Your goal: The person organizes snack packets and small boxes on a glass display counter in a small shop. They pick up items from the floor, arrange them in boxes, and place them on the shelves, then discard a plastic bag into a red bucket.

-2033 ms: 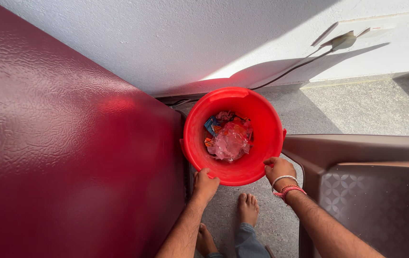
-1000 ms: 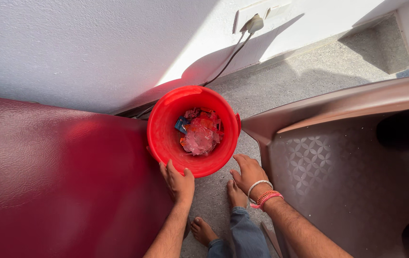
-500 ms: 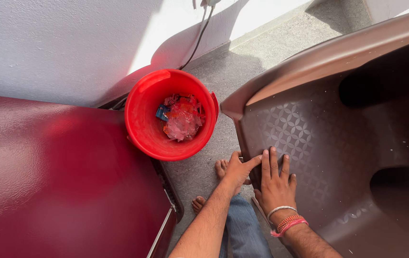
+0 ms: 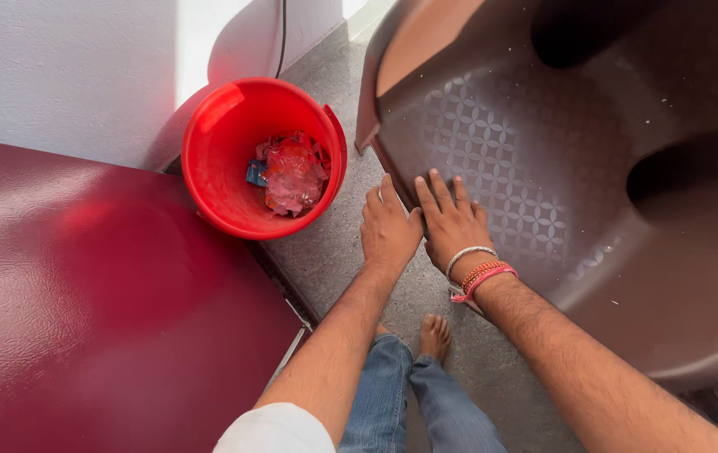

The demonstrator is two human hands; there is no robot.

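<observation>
A brown plastic chair (image 4: 594, 168) with a patterned seat fills the right of the view. My right hand (image 4: 453, 220), with bangles and a red thread on the wrist, lies flat on the seat's front edge, fingers spread. My left hand (image 4: 388, 228) rests beside it at the same edge, fingers together over the rim. Neither hand grips anything that I can see. A red bucket (image 4: 229, 159) stands on the floor to the left of my hands, with crumpled red and blue wrappers (image 4: 290, 174) in its bottom.
A dark red padded surface (image 4: 91, 319) covers the lower left. A white wall (image 4: 57, 67) with a black cable (image 4: 282, 33) runs behind the bucket. My bare foot (image 4: 435, 335) and jeans stand on the grey speckled floor (image 4: 334, 260) between the padded surface and the chair.
Both hands have let go of the red bucket and moved right onto the brown chair's seat edge. The bucket now stands on the floor by the wall.
</observation>
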